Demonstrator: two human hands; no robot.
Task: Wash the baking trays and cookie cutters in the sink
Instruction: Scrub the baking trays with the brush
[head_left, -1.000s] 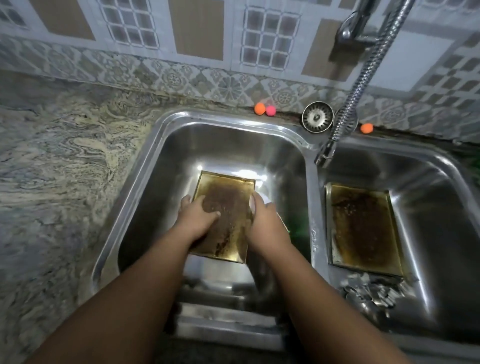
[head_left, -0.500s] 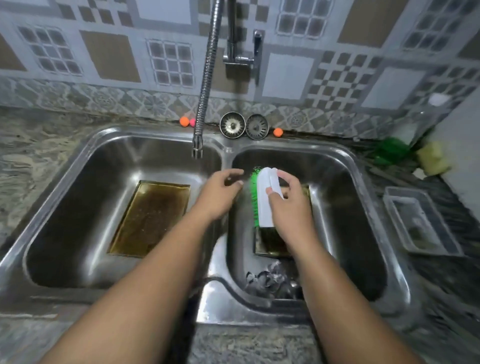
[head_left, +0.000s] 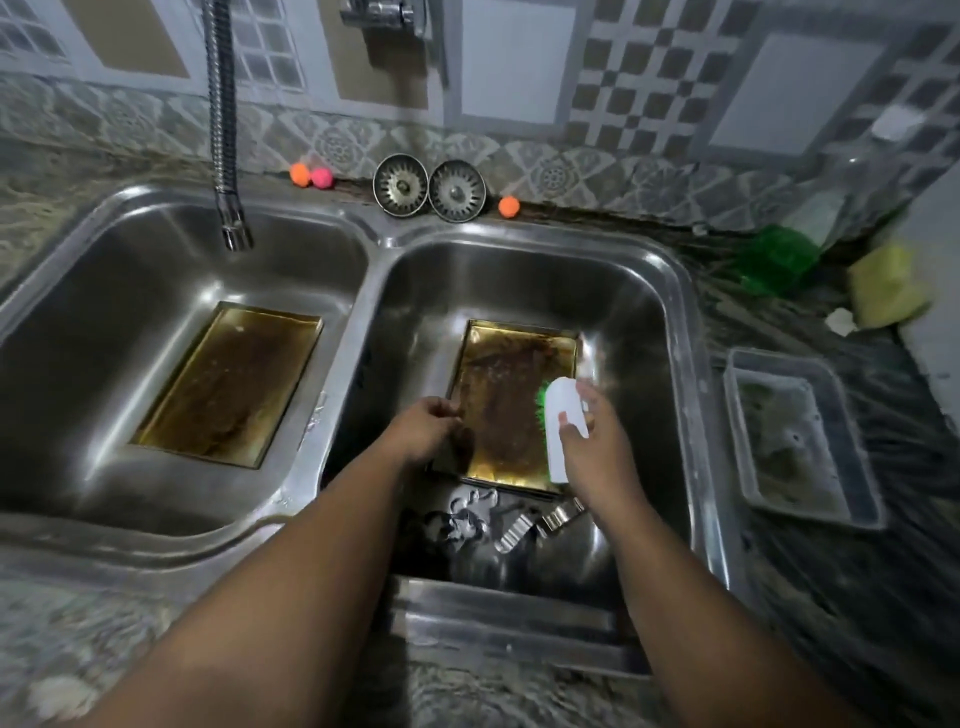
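Stained golden tray (head_left: 228, 382) lay flat in left basin (head_left: 130, 270), second browned tray (head_left: 511, 405) sat in right basin (head_left: 519, 280), near edge perhaps lifted, metal cookie cutters (head_left: 498, 519) heaped just nearer.

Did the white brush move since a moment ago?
Yes. The brush in the right hand went right, from the left side of the tray in the right basin to its right edge.

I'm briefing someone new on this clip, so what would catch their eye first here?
Two brown-crusted baking trays stand out: the left tray flat in the left basin, the right tray in the right basin. Over it the right hand holds a white, green-bristled brush, while the left hand grips its left rim. Shiny cookie cutters lie heaped at its near end.
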